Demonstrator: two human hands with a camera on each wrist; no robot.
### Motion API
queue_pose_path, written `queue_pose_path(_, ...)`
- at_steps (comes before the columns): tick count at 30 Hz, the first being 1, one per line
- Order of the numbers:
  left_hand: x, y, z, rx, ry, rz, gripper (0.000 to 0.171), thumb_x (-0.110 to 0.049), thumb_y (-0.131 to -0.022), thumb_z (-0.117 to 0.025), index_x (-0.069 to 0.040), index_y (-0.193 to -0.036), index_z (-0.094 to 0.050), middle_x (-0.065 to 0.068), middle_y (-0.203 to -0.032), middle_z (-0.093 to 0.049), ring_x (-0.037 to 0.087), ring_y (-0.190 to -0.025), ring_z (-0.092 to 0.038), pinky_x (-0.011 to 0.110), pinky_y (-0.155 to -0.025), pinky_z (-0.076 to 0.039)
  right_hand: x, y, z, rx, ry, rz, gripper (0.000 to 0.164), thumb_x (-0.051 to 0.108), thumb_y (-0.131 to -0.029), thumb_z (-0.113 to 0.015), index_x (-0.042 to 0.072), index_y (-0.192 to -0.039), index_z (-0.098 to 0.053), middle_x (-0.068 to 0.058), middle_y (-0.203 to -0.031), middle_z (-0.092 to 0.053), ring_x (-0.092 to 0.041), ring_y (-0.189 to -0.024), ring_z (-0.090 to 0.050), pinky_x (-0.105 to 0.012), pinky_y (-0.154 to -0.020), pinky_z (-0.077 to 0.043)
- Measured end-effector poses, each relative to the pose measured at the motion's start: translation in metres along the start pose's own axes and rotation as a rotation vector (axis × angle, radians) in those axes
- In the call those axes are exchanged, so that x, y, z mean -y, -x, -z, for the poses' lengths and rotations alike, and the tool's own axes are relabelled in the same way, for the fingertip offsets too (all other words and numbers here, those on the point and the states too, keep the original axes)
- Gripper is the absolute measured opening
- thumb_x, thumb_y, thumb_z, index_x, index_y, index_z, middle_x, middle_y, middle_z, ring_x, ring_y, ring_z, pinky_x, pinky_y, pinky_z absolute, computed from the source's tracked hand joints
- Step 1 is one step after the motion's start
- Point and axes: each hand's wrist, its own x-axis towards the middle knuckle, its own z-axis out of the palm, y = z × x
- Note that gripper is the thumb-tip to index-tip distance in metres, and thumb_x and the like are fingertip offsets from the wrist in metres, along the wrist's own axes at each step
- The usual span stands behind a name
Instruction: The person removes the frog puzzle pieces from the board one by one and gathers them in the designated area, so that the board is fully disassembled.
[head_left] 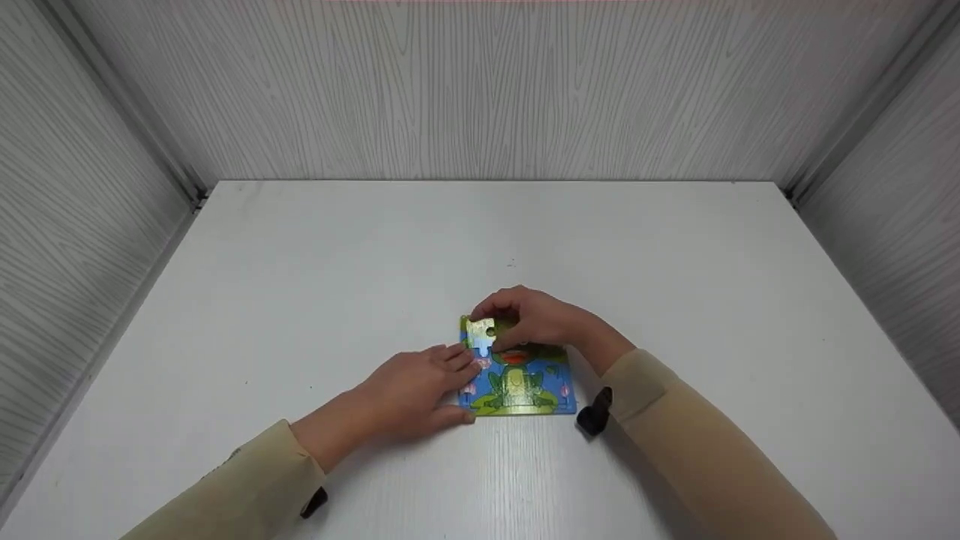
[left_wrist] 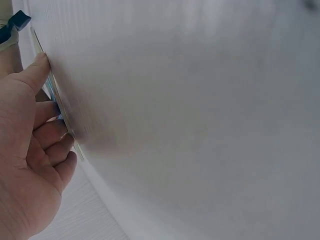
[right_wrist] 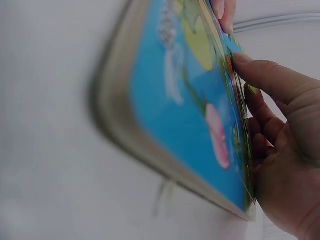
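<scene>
A wooden frog jigsaw puzzle (head_left: 517, 386) lies flat on the white table, its blue and green picture facing up. My left hand (head_left: 420, 390) rests at its left edge, fingers over the side and thumb by the lower left corner. In the left wrist view, the fingers of that hand (left_wrist: 35, 135) touch the thin board edge. Over the puzzle's top left part, my right hand (head_left: 536, 319) pinches a pale puzzle piece (head_left: 480, 332) between thumb and fingers. In the right wrist view, the thumb of my right hand (right_wrist: 280, 110) touches a blue and yellow piece (right_wrist: 234, 44).
The white table (head_left: 337, 247) spreads around the puzzle. Pale wood-grain panels stand at the back (head_left: 487, 90) and on both sides. A black strap part (head_left: 595, 412) hangs by the right sleeve.
</scene>
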Motion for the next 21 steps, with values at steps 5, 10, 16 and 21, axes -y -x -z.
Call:
queue_pose_path(5,0.0002,-0.0002,-0.0003,-0.003,-0.001,-0.004,0.075,-0.059,-0.103,-0.061,-0.016,-0.162,-0.047,0.005,-0.167,-0.042,0.030,-0.154,-0.039,0.049,-0.119,-0.041,-0.0010,0.0000,-0.0004,0.004,0.027,0.011,0.047,0.015,-0.091,-0.086,0.022,-0.135,-0.073,0.006,-0.131,-0.068,-0.018,-0.118,-0.062,-0.037,-0.108,-0.051)
queue_pose_path(10,-0.0003,0.0013,-0.0016,0.002,0.012,-0.011,0.074,-0.057,-0.103,-0.062,-0.014,-0.162,-0.047,0.007,-0.167,-0.042,0.032,-0.154,-0.039,0.049,-0.119,-0.041,-0.0035,0.0004,-0.0046,-0.026,0.076,-0.002,0.046,0.020,-0.092,-0.086,0.025,-0.135,-0.073,0.009,-0.130,-0.067,-0.016,-0.118,-0.061,-0.037,-0.108,-0.050)
queue_pose_path(16,0.0012,0.0010,-0.0010,-0.001,0.001,-0.012,0.074,-0.058,-0.104,-0.060,-0.015,-0.162,-0.045,0.008,-0.167,-0.041,0.031,-0.155,-0.038,0.050,-0.119,-0.041,-0.0011,0.0016,-0.0072,-0.115,0.057,-0.051,0.043,0.022,-0.093,-0.084,0.028,-0.135,-0.072,0.009,-0.130,-0.068,-0.015,-0.118,-0.063,-0.036,-0.108,-0.051)
queue_pose_path(21,0.0032,-0.0010,-0.0022,0.007,-0.019,-0.016,0.075,-0.059,-0.104,-0.059,-0.015,-0.163,-0.045,0.007,-0.167,-0.041,0.030,-0.155,-0.038,0.050,-0.118,-0.042,-0.0013,0.0023,-0.0057,-0.170,-0.003,-0.090,0.044,0.026,-0.093,-0.083,0.027,-0.136,-0.072,0.008,-0.130,-0.069,-0.018,-0.114,-0.064,-0.037,-0.103,-0.054)
